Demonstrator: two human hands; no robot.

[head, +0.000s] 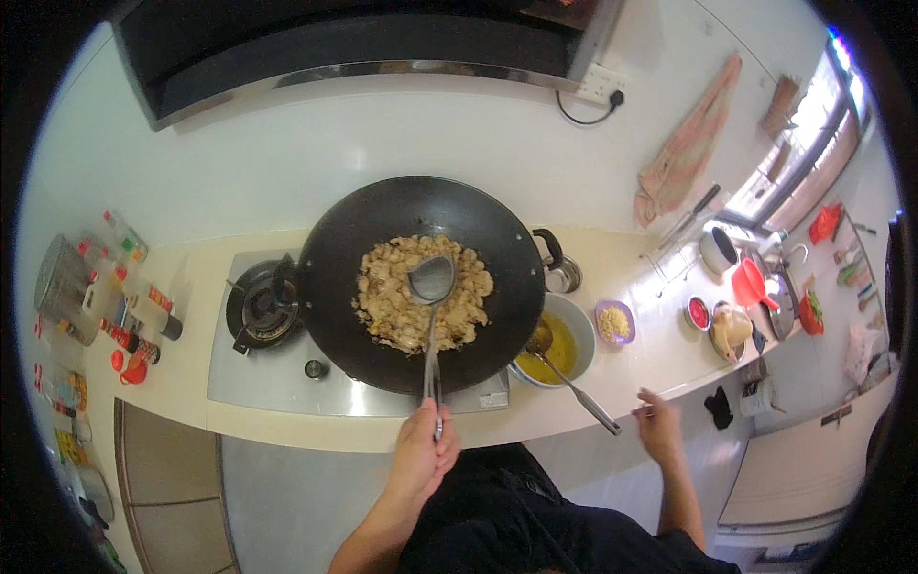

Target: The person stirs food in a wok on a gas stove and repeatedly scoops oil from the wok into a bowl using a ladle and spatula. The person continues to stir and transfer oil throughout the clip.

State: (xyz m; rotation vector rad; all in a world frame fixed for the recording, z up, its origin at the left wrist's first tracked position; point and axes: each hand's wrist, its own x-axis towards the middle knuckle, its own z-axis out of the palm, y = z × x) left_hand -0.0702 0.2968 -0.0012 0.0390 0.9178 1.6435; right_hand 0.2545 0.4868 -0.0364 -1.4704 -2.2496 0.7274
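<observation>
My left hand (423,452) grips the handle of a metal wok spatula (432,281). Its blade rests on pale, crumbly pieces of food (391,276) in the middle of a large black wok (423,204). My right hand (658,425) is in the air beyond the counter's front edge, its fingers loosely bent and nothing seen in them. Close to its left is the handle end of a metal ladle (584,402). The ladle's bowl sits in yellow liquid (563,344) inside a pale blue-white bowl (587,337), partly hidden by the wok's right rim.
A second burner (269,305) lies left of the wok on the steel hob (272,384). Bottles (147,305) crowd the left counter. Rightward are a purple dish of chopped bits (614,323), a small metal bowl (697,313), a plucked bird (731,330) and a wire rack (667,262).
</observation>
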